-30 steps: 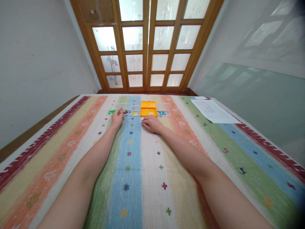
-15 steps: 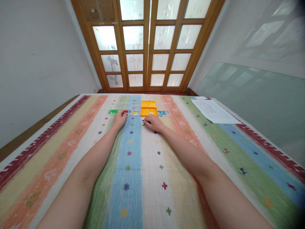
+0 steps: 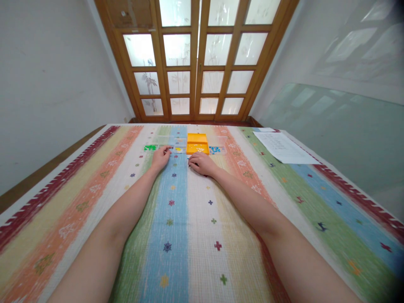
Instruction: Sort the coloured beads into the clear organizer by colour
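Observation:
Near the far part of the table, my left hand [image 3: 161,157] is at a clear box, its fingers pinched together over a compartment between green pieces [image 3: 150,147] and yellow pieces [image 3: 178,149]. What those fingers hold is too small to tell. My right hand [image 3: 200,163] rests on the cloth just in front of an open orange box [image 3: 197,138], fingers curled down with the tips hidden. White pieces [image 3: 199,150] lie in the orange box. Blue pieces [image 3: 215,150] sit in a clear box to its right.
A patterned striped cloth [image 3: 167,210] covers the table. Printed paper sheets [image 3: 282,147] lie at the right. Beyond the table stand wooden doors with glass panes [image 3: 178,82], and a glass panel [image 3: 334,126] is on the right.
My left hand has shifted slightly to the right over the clear box. My right hand has moved slightly left and its fingers cover more of the cloth beneath.

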Available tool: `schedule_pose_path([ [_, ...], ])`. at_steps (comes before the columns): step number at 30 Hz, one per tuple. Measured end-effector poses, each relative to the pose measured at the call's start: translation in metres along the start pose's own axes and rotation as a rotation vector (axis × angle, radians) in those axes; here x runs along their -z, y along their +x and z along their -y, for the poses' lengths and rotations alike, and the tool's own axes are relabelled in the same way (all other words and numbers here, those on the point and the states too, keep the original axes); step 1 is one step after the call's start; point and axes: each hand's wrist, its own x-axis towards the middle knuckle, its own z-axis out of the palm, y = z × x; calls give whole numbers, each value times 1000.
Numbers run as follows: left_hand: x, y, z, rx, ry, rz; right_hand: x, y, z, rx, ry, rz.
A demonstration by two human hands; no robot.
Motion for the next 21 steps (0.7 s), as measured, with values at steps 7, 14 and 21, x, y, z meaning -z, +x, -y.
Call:
schedule_pose_path([
  [7, -1, 0, 0, -13, 1, 19, 1, 0, -2, -59, -107, 10],
  [14, -2, 0, 2, -38, 30, 30, -1, 0, -1, -8, 1, -3],
  [21, -3, -1, 1, -59, 54, 24, -2, -1, 0, 15, 9, 4],
])
